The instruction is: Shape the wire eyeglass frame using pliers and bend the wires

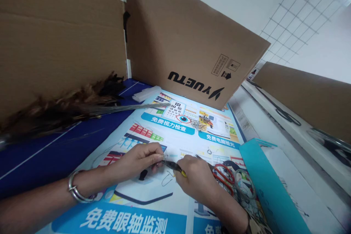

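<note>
My left hand (pixel 142 159) rests on a printed poster (pixel 175 139), fingers pinched together on something small and dark that I cannot make out. A silver bangle (pixel 76 190) sits on that wrist. My right hand (pixel 197 177) is closed round pliers (pixel 174 167) with a dark nose and yellow grip, the tip pointing left and meeting the left fingertips. A thin bent wire (pixel 166 181) lies on the poster just below the two hands.
A feather duster (pixel 63 108) lies along the blue tabletop (pixel 41 150) at left. Cardboard panels (pixel 189 40) stand behind. Red-handled scissors (pixel 225 175) lie right of my right hand, beside a teal box lid (pixel 263 182). A small heap of wire pieces (pixel 199 125) sits further back.
</note>
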Motion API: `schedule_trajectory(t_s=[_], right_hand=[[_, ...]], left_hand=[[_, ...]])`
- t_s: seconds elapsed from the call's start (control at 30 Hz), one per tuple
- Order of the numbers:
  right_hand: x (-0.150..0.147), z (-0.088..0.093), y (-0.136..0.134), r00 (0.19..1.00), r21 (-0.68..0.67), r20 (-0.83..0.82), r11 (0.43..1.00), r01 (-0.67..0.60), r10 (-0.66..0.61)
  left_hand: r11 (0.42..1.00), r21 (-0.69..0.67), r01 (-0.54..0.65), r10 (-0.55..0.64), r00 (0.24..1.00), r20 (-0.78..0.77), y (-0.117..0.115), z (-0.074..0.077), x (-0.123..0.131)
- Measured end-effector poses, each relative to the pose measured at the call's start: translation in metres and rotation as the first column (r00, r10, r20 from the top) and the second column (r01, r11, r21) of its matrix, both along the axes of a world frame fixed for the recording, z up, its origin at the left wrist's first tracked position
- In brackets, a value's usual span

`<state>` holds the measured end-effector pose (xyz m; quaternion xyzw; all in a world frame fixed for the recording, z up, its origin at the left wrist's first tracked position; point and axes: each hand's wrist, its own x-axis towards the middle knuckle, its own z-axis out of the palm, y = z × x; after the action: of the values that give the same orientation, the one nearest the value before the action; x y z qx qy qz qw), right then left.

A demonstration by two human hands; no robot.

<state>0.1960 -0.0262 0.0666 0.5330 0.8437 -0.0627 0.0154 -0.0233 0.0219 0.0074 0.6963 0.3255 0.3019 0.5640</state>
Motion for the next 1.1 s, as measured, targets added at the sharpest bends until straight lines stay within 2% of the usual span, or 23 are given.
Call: schedule_trajectory(t_s=[0.1,0.37,0.73,1.1], right_hand=[[-0.0001,0.001,0.0008,1.0,-0.018,-0.006,1.0,0.004,-0.004],[0.0011,0.0007,-0.0009,1.0,0.015,0.001,1.0,0.019,-0.019],[-0.0024,0.0013,-0.0077,0.999,0.083,0.041,0.997,-0.009,0.005],[-0.0011,0.0029,-0.0067,0.998,0.078,0.058,0.997,-0.025,0.02]], left_hand=[[0.999,-0.054,-0.007,0.008,0.999,0.032,0.0001,-0.0005,0.0006],[0.997,-0.074,-0.007,0.011,0.998,0.06,0.0004,-0.0026,0.0],[0.997,0.067,-0.038,0.043,0.997,-0.072,-0.0003,-0.0022,0.0021],[0.997,0.072,-0.023,0.028,0.997,-0.075,-0.0014,-0.0013,0.0023]])
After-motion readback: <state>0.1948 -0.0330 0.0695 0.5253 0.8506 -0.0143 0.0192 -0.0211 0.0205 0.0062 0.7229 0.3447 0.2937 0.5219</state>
